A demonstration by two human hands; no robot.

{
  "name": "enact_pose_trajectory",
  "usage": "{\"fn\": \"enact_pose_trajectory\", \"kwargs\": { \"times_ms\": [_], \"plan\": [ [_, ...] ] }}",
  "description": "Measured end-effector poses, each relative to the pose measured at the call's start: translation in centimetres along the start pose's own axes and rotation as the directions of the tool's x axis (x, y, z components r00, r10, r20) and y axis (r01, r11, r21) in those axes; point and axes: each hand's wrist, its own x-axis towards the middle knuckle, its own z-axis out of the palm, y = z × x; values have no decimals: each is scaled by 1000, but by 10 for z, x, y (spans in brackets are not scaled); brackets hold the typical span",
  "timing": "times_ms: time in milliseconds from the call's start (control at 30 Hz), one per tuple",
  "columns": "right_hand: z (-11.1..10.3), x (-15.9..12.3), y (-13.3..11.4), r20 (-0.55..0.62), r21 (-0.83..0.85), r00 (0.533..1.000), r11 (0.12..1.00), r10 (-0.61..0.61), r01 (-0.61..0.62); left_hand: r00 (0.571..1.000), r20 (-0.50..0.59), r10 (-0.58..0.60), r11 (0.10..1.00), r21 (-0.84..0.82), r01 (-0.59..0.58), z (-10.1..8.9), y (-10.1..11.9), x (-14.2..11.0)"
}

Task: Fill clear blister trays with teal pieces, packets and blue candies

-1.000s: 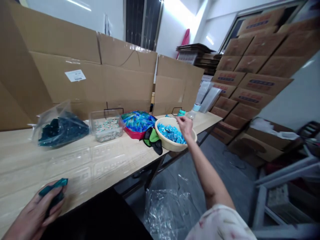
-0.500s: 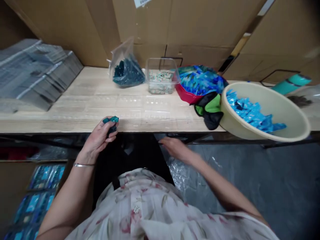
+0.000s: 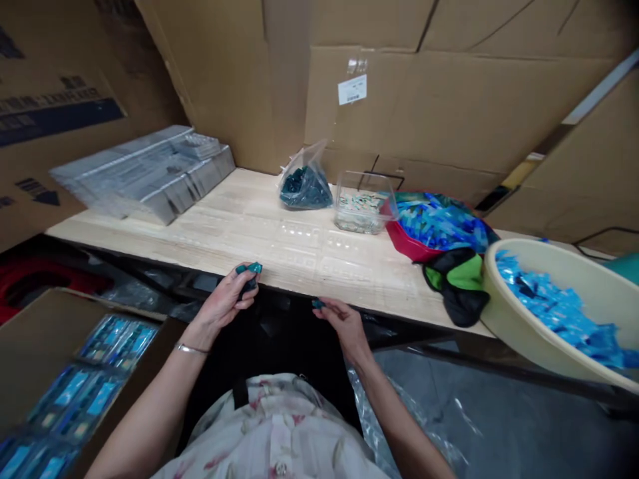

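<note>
My left hand [image 3: 227, 303] is closed around a few small teal pieces [image 3: 248, 269] at the near edge of the wooden table [image 3: 210, 226]. My right hand [image 3: 339, 319] hovers just below that edge and pinches one small blue piece [image 3: 317, 304] between its fingertips. A clear plastic blister tray [image 3: 319, 246] lies flat on the table just beyond both hands. To the right, a cream bowl [image 3: 519, 332] holds many blue packets [image 3: 559, 309].
Along the back stand a clear bag of dark teal pieces [image 3: 305, 186], a clear tub [image 3: 362, 209], a red basin of blue packets [image 3: 434, 226] and a black-green cloth [image 3: 459, 283]. Stacked clear trays [image 3: 150, 169] lie at left. A box of blue packs [image 3: 90, 372] sits low left.
My right hand came back from the cream bowl to the table's near edge, now pinching a small blue piece. The view swung down and left; my left hand kept its teal pieces.
</note>
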Motion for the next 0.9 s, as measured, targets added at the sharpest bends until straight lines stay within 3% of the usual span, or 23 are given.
{"fn": "enact_pose_trajectory", "kwargs": {
  "times_ms": [67, 133, 233, 400, 633, 767, 900],
  "plan": [
    [10, 7, -27, 73, 203, 995, 976, 66, -80, 1000, 1, 7, 1000, -28, -7, -1, 0, 0],
    [22, 18, -48, 150, 286, 986, 951, 79, -119, 1000, 12, 1, 999, -54, -1, 0, -1, 1],
    [42, 39, -69, 244, 317, 967, 937, 68, -146, 999, 35, -6, 995, -99, 10, 0, -3, 4],
    [81, 74, -82, 342, 273, 940, 955, 19, -118, 1000, 24, 18, 985, -172, -13, -13, 3, 12],
    [129, 112, -87, 368, 112, 926, 993, -85, 47, 992, -68, 106, 968, -223, -119, -35, 22, 22],
    [151, 128, -83, 307, -51, 931, 974, -196, 221, 979, -81, 185, 943, -266, -200, -34, 29, 30],
    [170, 134, -82, 311, -123, 901, 927, -304, 355, 945, -143, 293, 907, -271, -322, -32, 30, 40]
  ]
}}
